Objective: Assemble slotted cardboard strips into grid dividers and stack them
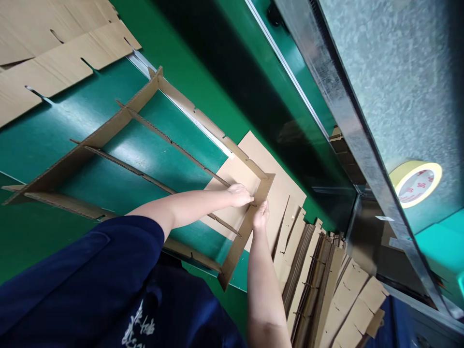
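Head view: I see cardboard grid (108, 126) spanning center-left of frame. Left hand (240, 195) pinches long strip (152, 127) near its right end; right hand (260, 215) grasps end strip (236, 247), right of center. Sheets (90, 41) upper left, strip stack (306, 275) lower right, tape (403, 178) near right edge.

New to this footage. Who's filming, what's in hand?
There's no machine: these are a person's two bare hands, in one picture from a head-worn camera looking forward and down. On the green surface lies a cardboard grid of interlocking slotted strips. The left hand is at one end of a lengthwise strip; the right hand holds the crosspiece it meets. The exact grip is partly hidden. Slotted sheets lie at upper left, more strips are gathered at lower right, and a tape roll sits at right.
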Demonstrator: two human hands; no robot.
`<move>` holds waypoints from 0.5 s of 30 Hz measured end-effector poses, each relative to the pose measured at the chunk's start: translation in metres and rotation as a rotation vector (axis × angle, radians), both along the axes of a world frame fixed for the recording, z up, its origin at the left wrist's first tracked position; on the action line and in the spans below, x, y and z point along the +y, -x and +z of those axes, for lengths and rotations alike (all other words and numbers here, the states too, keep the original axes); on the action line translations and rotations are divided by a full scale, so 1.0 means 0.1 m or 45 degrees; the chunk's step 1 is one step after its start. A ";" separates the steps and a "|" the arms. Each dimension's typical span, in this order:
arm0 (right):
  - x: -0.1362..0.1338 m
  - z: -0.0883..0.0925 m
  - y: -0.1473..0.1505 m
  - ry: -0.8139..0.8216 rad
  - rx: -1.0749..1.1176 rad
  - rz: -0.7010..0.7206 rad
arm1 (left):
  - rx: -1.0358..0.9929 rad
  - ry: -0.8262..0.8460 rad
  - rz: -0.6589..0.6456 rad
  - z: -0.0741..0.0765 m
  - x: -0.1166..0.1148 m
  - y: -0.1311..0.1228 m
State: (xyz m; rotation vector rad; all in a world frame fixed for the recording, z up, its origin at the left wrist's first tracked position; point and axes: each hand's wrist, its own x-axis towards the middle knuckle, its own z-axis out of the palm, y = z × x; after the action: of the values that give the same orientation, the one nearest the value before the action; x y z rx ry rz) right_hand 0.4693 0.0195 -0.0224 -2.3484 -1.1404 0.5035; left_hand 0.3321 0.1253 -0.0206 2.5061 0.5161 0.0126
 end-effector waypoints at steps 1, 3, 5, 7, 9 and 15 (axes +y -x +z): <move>0.01 -0.04 0.02 0.034 -0.059 -0.012 | -0.001 -0.002 -0.003 0.00 0.00 0.00; 0.04 -0.10 0.05 0.096 -0.133 -0.047 | 0.000 -0.009 -0.016 -0.01 0.00 0.00; 0.08 -0.14 0.07 0.126 -0.184 -0.076 | 0.001 -0.020 -0.032 -0.01 0.01 0.01; 0.10 -0.12 0.09 0.096 -0.195 -0.081 | 0.002 -0.036 -0.045 0.00 0.02 0.02; 0.07 -0.06 0.12 0.034 -0.178 -0.074 | -0.016 -0.061 -0.061 0.03 0.01 0.04; -0.43 0.22 0.36 -0.143 -0.038 -0.164 | -0.507 -0.208 -0.004 0.15 -0.20 0.39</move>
State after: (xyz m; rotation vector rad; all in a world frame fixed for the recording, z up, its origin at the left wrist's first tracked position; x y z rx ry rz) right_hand 0.4336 -0.0235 0.0000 -2.3201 -0.9955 0.3509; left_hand 0.2927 0.1053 -0.0054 2.5668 0.3559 0.5611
